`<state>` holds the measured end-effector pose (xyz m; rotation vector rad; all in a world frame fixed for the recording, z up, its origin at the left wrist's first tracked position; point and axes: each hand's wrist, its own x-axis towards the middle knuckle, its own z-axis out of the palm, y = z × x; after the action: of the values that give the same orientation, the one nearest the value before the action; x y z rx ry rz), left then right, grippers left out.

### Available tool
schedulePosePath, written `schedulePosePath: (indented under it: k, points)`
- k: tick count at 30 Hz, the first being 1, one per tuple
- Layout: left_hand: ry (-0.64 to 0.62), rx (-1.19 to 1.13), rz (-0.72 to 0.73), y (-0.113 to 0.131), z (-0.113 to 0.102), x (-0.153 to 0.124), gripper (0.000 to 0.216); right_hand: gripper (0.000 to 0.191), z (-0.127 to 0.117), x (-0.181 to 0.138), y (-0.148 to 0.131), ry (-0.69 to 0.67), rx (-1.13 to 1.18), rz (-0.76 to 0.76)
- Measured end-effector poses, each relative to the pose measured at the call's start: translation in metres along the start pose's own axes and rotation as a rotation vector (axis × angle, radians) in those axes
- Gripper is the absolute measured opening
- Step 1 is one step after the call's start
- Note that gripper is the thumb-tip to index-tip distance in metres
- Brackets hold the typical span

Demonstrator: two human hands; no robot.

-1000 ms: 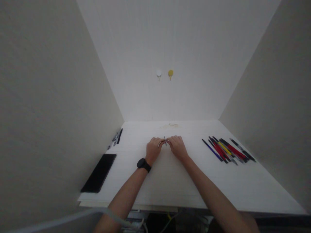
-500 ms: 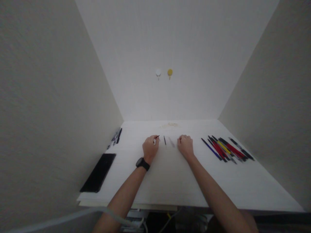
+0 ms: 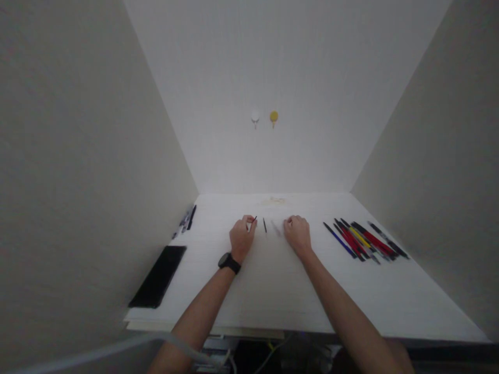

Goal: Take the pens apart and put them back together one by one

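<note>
My left hand (image 3: 242,236), with a black watch on its wrist, pinches a small thin dark piece (image 3: 254,219) that slants up between thumb and finger. Its exact kind is too small to tell. To the right of that hand, a short thin black rod (image 3: 264,225) like a pen refill lies on the white table. Beside the rod lies a clear, see-through tube (image 3: 276,228) like a pen barrel. My right hand (image 3: 298,234) rests on the table just right of the tube, fingers curled in; whether anything is inside them is hidden.
Several black, red, yellow and blue pens (image 3: 362,239) lie in a group at the right. At the left are a black flat phone-like slab (image 3: 158,277) and a few clear and black pens (image 3: 185,222) near the wall. Two hooks (image 3: 274,117) hang on the back wall.
The small dark piece in my left fingers has tipped to a steeper slant. My right hand and the pieces on the table are nearly unchanged; the view has shifted slightly.
</note>
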<state>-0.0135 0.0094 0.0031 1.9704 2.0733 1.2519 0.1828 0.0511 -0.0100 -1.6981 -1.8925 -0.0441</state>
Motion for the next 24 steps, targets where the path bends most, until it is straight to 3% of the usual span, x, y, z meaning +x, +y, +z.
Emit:
schedulePosePath:
  k: [6,10,20,24]
  points:
    - [-0.004,-0.072,0.121,-0.006,0.003,0.0,0.015,0.019,-0.005,-0.007,-0.017,0.066,0.166,-0.366]
    - [-0.023,-0.112,0.179,-0.007,0.005,-0.001,0.018,0.02,-0.004,-0.014,-0.029,0.052,0.234,-0.496]
    - [-0.075,-0.175,0.248,-0.002,0.005,-0.003,0.021,0.022,0.002,-0.018,-0.033,0.048,0.297,-0.563]
    - [-0.044,-0.179,0.215,-0.002,0.004,-0.003,0.019,0.033,-0.002,-0.012,-0.024,0.069,0.256,-0.538]
